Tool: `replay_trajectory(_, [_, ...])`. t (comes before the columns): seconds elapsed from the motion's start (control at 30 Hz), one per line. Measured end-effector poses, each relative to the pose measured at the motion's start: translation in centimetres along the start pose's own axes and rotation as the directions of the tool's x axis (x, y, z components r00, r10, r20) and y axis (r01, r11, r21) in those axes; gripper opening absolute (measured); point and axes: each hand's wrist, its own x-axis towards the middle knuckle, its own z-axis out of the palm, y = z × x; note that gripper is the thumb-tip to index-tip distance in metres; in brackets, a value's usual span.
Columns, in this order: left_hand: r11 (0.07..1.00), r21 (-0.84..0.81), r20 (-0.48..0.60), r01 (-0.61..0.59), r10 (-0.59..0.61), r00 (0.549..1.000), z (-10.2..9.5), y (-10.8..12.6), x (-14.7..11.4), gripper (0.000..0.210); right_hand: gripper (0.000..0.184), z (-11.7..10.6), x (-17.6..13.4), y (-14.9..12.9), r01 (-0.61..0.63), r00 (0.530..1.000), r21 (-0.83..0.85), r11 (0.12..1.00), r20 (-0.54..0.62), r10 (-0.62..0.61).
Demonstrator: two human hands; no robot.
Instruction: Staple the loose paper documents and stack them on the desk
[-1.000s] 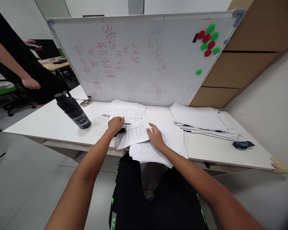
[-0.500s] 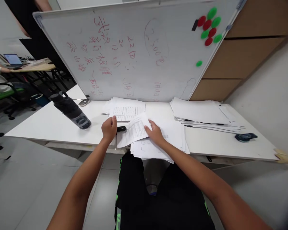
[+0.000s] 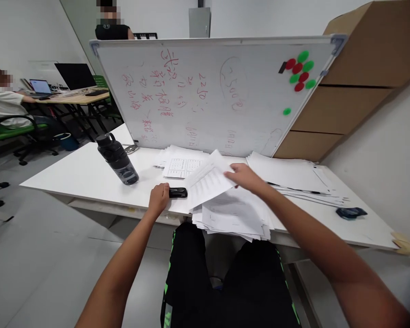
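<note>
Head view shows me the sheet (image 3: 208, 180), pinched by the right hand (image 3: 243, 176) over the pile (image 3: 232, 221), has shifted rightward, now seemingly clear of the stapler (image 3: 178, 192) gripped by the curled left hand (image 3: 159, 197).

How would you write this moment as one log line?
left hand: grips black stapler | right hand: holds printed sheet by its right edge | paper stack: nearer the body
</note>
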Motion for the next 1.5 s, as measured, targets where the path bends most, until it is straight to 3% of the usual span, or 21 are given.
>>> replay_trajectory(0.13, [1.000, -0.020, 0.013, 0.000, 0.000, 1.000, 0.2, -0.2, -0.2, 0.047, 0.030, -2.8, -3.8, 3.4, -0.136, 0.975, 0.028, 0.990, -0.177, 0.138])
replay_trajectory(0.17, [1.000, 0.003, 0.011, 0.003, -0.004, 1.000, 0.2, -0.2, -0.2, 0.047, 0.038, -2.9, -4.7, 4.7, -0.201, 0.960, -0.005, 0.980, -0.198, 0.196])
replay_trajectory(0.23, [0.999, 0.044, -0.002, 0.009, -0.009, 1.000, 0.3, 0.0, -0.1, 0.047, 0.052, -2.8, -6.2, 7.0, -0.246, 0.966, -0.213, 0.946, -0.132, 0.221])
replay_trajectory(0.3, [0.998, 0.066, -0.010, 0.010, -0.009, 1.000, 0.3, 0.2, -0.1, 0.048, 0.057, -2.6, -7.2, 8.2, -0.228, 0.973, -0.545, 0.807, -0.108, 0.203])
replay_trajectory(0.37, [0.998, 0.067, -0.009, 0.011, -0.010, 1.000, 0.3, 0.3, -0.2, 0.048, 0.054, -2.5, -7.4, 7.7, -0.195, 0.977, -0.799, 0.569, -0.106, 0.186])
replay_trajectory(0.43, [0.998, 0.064, -0.015, 0.016, -0.015, 1.000, 0.3, 0.4, -0.3, 0.048, 0.051, -2.1, -6.6, 5.9, -0.168, 0.980, -0.899, 0.405, -0.108, 0.168])
replay_trajectory(0.47, [0.998, 0.059, -0.024, 0.018, -0.016, 1.000, 0.3, 0.4, -0.4, 0.048, 0.051, -1.7, -5.8, 4.8, -0.153, 0.985, -0.911, 0.384, -0.107, 0.139])
replay_trajectory(0.57, [0.999, 0.030, -0.055, 0.017, -0.015, 0.998, 0.4, 0.2, -0.6, 0.048, 0.051, 1.5, -2.0, 1.3, 0.026, 0.999, -0.873, 0.487, 0.006, -0.042])
replay_trajectory(0.63, [1.000, 0.000, -0.070, 0.018, -0.018, 0.997, 0.4, 0.1, -0.8, 0.049, 0.048, 4.9, 1.5, -0.3, 0.247, 0.964, -0.797, 0.551, 0.145, -0.222])
replay_trajectory(0.67, [1.000, -0.012, -0.076, 0.020, -0.020, 0.997, 0.4, 0.0, -0.9, 0.050, 0.048, 6.9, 3.4, -0.8, 0.332, 0.936, -0.774, 0.539, 0.198, -0.292])
replay_trajectory(0.73, [1.000, -0.020, -0.085, 0.024, -0.026, 0.996, 0.5, -0.1, -1.0, 0.050, 0.060, 10.6, 6.9, -1.4, 0.413, 0.906, -0.773, 0.481, 0.295, -0.303])
replay_trajectory(0.83, [1.000, -0.005, -0.091, 0.024, -0.024, 0.996, 0.5, -0.1, -1.0, 0.050, 0.081, 14.9, 10.7, -1.6, 0.404, 0.915, -0.820, 0.406, 0.357, -0.189])
replay_trajectory(0.9, [1.000, 0.008, -0.093, 0.018, -0.017, 0.996, 0.6, -0.2, -0.9, 0.050, 0.070, 16.5, 11.9, -1.6, 0.421, 0.907, -0.834, 0.357, 0.382, -0.177])
replay_trajectory(0.97, [1.000, 0.015, -0.089, 0.015, -0.014, 0.996, 0.6, -0.2, -0.9, 0.050, 0.048, 17.1, 12.4, -1.5, 0.464, 0.885, -0.822, 0.330, 0.419, -0.201])
replay_trajectory(1.03, [1.000, 0.015, -0.083, 0.019, -0.018, 0.996, 0.6, -0.1, -0.9, 0.051, 0.033, 17.0, 12.4, -1.6, 0.503, 0.864, -0.803, 0.319, 0.452, -0.223])
replay_trajectory(1.17, [0.999, -0.001, -0.091, 0.046, -0.046, 0.995, 0.5, 0.0, -1.0, 0.052, 0.033, 15.0, 11.7, -2.3, 0.507, 0.856, -0.810, 0.296, 0.433, -0.282])
replay_trajectory(1.33, [0.997, -0.009, -0.077, 0.082, -0.082, 0.994, 0.4, 0.0, -1.0, 0.055, 0.026, 9.3, 9.8, -4.0, 0.402, 0.860, -0.855, 0.328, 0.229, -0.456])
replay_trajectory(1.4, [0.996, -0.002, -0.078, 0.091, -0.091, 0.993, 0.4, 0.0, -0.9, 0.056, 0.029, 6.2, 8.2, -4.5, 0.393, 0.810, -0.845, 0.363, 0.131, -0.571])
replay_trajectory(1.5, [0.996, 0.007, -0.082, 0.090, -0.089, 0.993, 0.3, 0.0, -0.8, 0.057, 0.033, 1.7, 4.7, -4.7, 0.452, 0.669, -0.803, 0.388, 0.018, -0.743])
